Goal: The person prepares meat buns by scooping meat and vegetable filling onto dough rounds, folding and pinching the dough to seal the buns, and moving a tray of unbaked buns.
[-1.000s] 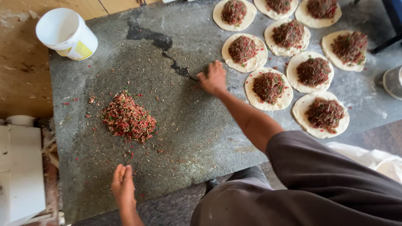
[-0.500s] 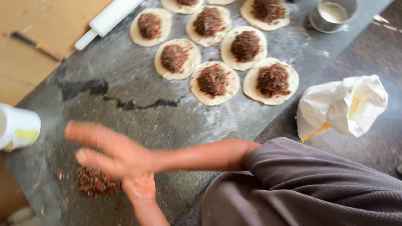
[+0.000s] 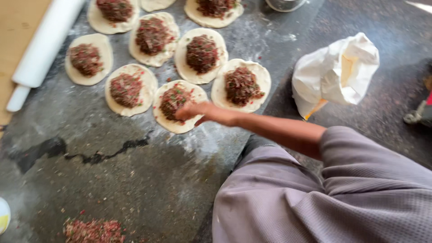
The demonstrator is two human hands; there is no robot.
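Observation:
My right hand (image 3: pixel 194 111) reaches across the grey stone slab (image 3: pixel 135 184), its fingers bunched together on the minced red-and-green filling of the nearest dough round (image 3: pixel 173 124). Several more flat dough rounds topped with the same filling, such as one just right of the hand (image 3: pixel 243 85) and one to the left (image 3: pixel 128 90), lie in rows beyond it. A loose heap of filling (image 3: pixel 94 230) sits at the slab's near edge, far from the hand. My left hand is out of view.
A white rolling pin (image 3: pixel 42 49) lies along the slab's left edge on a wooden board. A crumpled white bag (image 3: pixel 335 74) stands on the dark floor to the right. A metal cup (image 3: pixel 285 3) shows at the top. My grey-clothed lap (image 3: pixel 315 202) fills the lower right.
The view swung right and nearer to the rounds. My right hand went from above the filling heap to the nearest dough round. My left hand left the view.

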